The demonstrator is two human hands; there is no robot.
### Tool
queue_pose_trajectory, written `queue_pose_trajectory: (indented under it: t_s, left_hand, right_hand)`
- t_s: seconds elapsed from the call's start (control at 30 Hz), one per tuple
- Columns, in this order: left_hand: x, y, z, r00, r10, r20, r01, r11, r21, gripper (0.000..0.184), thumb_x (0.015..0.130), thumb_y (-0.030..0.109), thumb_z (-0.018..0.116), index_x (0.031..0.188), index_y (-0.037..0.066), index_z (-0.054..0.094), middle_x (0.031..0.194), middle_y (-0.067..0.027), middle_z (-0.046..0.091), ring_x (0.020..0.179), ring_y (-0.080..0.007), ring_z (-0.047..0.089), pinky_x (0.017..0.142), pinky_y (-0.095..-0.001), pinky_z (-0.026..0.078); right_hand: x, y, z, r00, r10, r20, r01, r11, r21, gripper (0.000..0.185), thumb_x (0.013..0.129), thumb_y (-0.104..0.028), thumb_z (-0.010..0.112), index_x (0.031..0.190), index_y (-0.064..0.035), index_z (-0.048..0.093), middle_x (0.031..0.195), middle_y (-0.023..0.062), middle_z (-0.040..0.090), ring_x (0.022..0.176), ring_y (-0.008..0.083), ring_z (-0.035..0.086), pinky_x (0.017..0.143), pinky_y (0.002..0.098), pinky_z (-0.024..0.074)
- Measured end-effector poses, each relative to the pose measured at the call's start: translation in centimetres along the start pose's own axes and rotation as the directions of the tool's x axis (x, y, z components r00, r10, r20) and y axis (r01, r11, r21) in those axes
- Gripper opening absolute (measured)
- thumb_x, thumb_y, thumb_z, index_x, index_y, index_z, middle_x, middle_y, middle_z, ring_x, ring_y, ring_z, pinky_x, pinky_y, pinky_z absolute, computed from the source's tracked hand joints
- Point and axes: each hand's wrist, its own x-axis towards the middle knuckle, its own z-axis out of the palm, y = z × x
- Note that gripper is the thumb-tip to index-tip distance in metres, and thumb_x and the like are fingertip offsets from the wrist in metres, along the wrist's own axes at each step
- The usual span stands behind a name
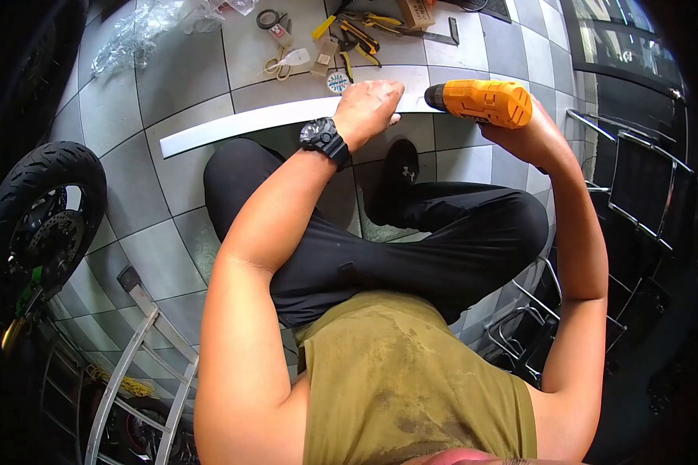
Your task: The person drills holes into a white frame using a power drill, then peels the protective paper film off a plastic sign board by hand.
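One drill (485, 102): pointing left, your right hand (526, 138) is gripping
One white strip (233, 127): running sideways under left hand (367, 108), can't tell grip

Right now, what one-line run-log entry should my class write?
left hand: curled at white strip | right hand: gripping orange drill, chuck toward left hand | beyond strip: hand tools, clear plastic

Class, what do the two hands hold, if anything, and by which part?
Right hand: the drill, apparently by its hidden handle. Left hand: the white strip, toward its drill-side end.
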Motion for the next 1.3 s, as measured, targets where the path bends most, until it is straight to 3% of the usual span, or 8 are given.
queue_pose_trajectory:
  t_s: [0.17,1.3]
  left_hand:
    - [0.09,-0.21,0.17,1.000,0.016,-0.026,-0.016,1.000,-0.007,0.031,0.087,0.023,0.082,0.102,0.004,0.063,0.105,-0.0149,0.074,0.102,-0.0375,0.072,0.084,-0.0481,0.058]
    - [0.08,-0.38,0.36,1.000,0.010,-0.022,-0.010,1.000,0.016,0.034,0.087,0.026,0.082,0.105,0.005,0.062,0.106,-0.0152,0.074,0.103,-0.0371,0.072,0.086,-0.0480,0.058]
  right_hand:
    - [0.11,0.13,-0.02,0.999,-0.039,-0.013,0.039,0.999,-0.013,0.044,0.079,-0.014,0.081,0.121,-0.0051,0.072,0.105,0.0168,0.076,0.099,0.0348,0.074,0.091,0.0420,0.0584]
    - [0.43,0.62,-0.04,0.994,-0.108,0.000,0.108,0.992,-0.061,0.042,0.081,-0.014,0.082,0.121,-0.0056,0.072,0.103,0.0148,0.077,0.096,0.0326,0.075,0.090,0.0416,0.0596]
